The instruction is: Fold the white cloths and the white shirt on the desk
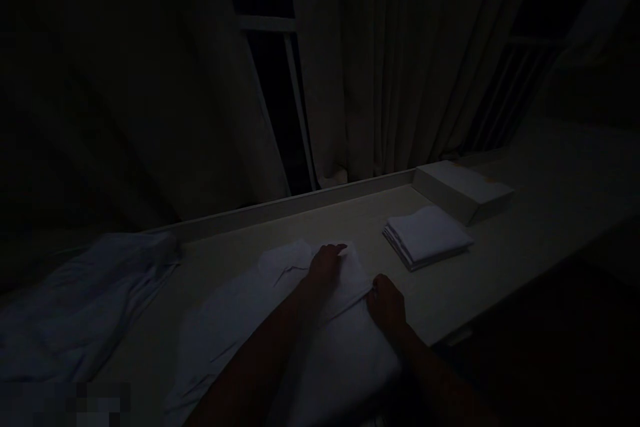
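A white cloth (225, 320) is spread over the pale table, its near part hanging toward the front edge. On its far part lies my left hand (326, 263), fingers bent, with one finger pointing right; whether it pinches the fabric is too dark to tell. To the right, my right hand (387, 300) is closed on the cloth's edge, where a raised fold runs down to the left. A folded stack of white cloth (427, 235) lies beyond my right hand, not touched by it.
At the back right sits a white box (463, 187). A crumpled heap of white cloth (85, 307) covers the left end of the table (350, 213). Curtains (390, 60) hang behind the raised back edge. The room is very dark.
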The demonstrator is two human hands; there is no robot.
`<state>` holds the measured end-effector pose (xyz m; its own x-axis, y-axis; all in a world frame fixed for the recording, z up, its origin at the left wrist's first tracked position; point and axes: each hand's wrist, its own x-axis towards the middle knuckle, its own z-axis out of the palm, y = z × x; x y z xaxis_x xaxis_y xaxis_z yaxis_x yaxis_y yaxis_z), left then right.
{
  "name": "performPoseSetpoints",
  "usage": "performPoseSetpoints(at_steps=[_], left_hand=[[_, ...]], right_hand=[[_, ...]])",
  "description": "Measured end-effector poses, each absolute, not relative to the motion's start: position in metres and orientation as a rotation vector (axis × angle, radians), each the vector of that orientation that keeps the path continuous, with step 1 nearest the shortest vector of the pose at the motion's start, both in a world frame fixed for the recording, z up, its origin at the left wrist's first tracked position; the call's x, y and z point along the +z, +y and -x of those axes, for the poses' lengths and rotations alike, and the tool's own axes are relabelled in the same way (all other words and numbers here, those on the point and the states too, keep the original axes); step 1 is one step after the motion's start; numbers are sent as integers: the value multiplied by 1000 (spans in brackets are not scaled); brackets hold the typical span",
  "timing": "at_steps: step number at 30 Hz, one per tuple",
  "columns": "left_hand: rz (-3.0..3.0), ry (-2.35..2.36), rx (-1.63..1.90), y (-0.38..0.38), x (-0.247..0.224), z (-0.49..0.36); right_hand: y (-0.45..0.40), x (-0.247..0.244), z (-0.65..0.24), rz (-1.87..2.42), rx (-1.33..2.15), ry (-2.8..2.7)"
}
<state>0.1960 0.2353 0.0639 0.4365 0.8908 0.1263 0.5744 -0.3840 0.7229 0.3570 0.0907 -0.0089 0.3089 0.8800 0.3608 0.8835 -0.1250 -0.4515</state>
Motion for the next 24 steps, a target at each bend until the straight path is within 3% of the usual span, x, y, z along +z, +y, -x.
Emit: performPoseSetpoints(at_steps=[16, 24], left_hand=[[-2455, 1241, 305, 261, 35, -257], [-2633, 1321, 318, 218, 43, -224]], right_hand=[[98, -14, -357, 2242, 10, -1501], [95, -16, -369, 1885, -96, -1276]])
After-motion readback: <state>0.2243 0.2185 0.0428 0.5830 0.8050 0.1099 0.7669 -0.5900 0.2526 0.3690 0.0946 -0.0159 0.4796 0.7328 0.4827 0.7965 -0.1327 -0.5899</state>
